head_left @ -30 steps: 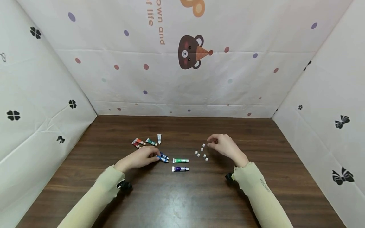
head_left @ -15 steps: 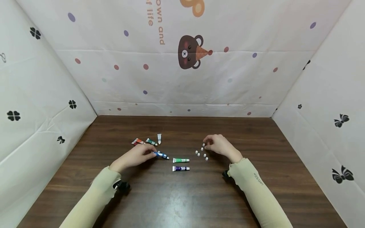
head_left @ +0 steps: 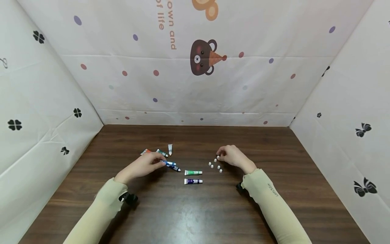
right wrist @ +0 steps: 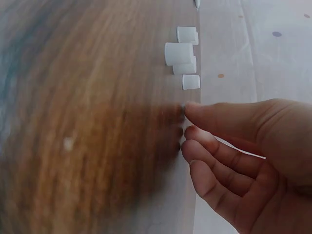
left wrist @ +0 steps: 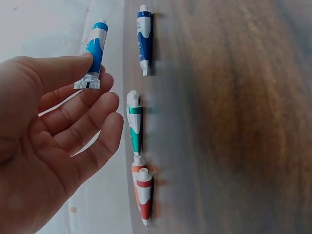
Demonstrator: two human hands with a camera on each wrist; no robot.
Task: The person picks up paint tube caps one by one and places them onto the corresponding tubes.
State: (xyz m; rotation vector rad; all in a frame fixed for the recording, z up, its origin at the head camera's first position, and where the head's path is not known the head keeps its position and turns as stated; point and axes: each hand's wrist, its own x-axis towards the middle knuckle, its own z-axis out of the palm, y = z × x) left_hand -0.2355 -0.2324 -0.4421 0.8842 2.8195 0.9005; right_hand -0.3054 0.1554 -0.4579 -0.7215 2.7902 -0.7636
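White printed sheeting (head_left: 137, 88) is bordering a dark wood-grain table (head_left: 189, 217). Left hand (head_left: 141, 166) and right hand (head_left: 234, 156) are reaching over it, the first pinching a blue tube (left wrist: 98, 44) near a darker tube (left wrist: 145, 41), the second bending its fingers beside small white pieces (right wrist: 190, 82), whether gripping one I cannot tell.

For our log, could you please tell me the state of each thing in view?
Left hand: pinches the light blue tube
Light blue tube: lifted off the table
Right hand: at the white pieces, grip unclear
White pieces: scattered on the table
Dark blue tube: lying
Bright green tube: lying
Purple tube: lying
Dark green tube: lying
Orange tube: lying
Red tube: lying
Pale tube: lying
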